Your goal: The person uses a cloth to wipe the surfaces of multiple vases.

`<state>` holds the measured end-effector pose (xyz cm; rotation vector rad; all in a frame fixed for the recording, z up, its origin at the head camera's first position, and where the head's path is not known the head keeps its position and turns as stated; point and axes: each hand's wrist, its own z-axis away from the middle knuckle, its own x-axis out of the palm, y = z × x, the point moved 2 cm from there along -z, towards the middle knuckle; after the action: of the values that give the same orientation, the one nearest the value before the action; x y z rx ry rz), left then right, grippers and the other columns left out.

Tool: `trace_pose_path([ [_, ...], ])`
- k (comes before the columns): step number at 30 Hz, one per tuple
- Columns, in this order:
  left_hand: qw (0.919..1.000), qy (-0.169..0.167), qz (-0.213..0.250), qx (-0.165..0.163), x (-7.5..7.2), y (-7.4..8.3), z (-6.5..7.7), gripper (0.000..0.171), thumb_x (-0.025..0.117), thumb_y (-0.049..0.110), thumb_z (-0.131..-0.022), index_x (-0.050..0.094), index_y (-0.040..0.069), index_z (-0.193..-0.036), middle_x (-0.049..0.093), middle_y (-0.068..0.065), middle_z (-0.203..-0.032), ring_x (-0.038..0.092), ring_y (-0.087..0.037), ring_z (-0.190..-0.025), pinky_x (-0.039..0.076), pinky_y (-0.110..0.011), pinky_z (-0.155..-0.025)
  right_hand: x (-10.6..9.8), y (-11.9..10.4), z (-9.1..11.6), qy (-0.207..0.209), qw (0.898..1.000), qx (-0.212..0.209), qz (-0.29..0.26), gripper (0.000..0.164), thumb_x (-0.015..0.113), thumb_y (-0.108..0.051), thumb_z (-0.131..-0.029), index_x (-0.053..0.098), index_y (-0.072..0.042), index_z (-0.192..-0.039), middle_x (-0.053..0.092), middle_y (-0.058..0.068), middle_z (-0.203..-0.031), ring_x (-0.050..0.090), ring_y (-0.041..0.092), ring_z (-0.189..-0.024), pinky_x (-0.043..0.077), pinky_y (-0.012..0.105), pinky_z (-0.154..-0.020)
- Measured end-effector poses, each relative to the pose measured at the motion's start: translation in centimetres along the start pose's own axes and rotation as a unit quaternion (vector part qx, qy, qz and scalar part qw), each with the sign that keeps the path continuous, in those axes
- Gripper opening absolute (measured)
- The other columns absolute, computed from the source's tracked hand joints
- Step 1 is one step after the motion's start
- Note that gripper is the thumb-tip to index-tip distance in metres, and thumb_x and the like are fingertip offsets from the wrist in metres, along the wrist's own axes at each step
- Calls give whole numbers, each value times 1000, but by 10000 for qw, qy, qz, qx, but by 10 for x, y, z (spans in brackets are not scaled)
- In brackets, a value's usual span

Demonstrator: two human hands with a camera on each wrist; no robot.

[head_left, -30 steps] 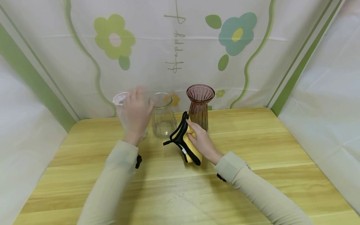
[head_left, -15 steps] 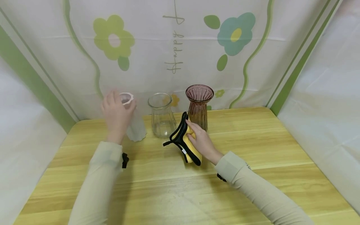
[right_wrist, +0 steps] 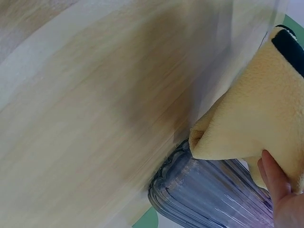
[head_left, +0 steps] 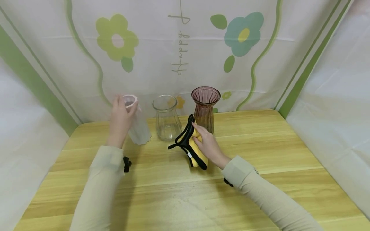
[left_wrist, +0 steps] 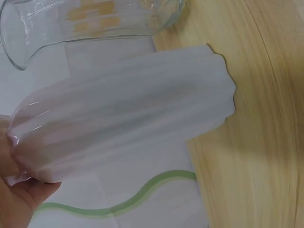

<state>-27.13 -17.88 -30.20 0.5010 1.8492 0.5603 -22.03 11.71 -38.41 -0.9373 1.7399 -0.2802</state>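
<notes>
My left hand [head_left: 120, 117] holds the rim of a frosted white vase [head_left: 140, 128] with wavy fluted sides. In the left wrist view, fingers and thumb are around the mouth of that vase [left_wrist: 128, 107], and its scalloped base is at the wooden tabletop. My right hand [head_left: 208, 144] pinches a folded yellow cloth [head_left: 200, 153] with black edging and a small loop. In the right wrist view, the fluffy cloth [right_wrist: 256, 109] overlaps the ribbed purple vase [right_wrist: 204, 190], with the fingers pressed against its lower edge.
A clear glass vase [head_left: 168, 126] stands between the white vase and the purple vase [head_left: 204, 110], close to the back edge of the wooden table [head_left: 179, 205]. Behind them hangs a white curtain [head_left: 162, 57] printed with flowers.
My left hand has shifted from over the white vase to the left side of its rim, and the rim has moved a little right. The right hand and cloth have stayed put.
</notes>
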Motion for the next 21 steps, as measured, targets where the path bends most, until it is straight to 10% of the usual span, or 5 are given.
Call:
trace_pose_path([
  [21,9928,-847,-538,657,-12,5,15,73,42,50,-98,24,0,-149,16,-28,-156,28,-59,-132,30,-72,-102,-16,-9,-2,154,9998,-34,-110,55,63,-4,-90,45,-6,-141,53,19,-138,60,34,-116,53,44,-92],
])
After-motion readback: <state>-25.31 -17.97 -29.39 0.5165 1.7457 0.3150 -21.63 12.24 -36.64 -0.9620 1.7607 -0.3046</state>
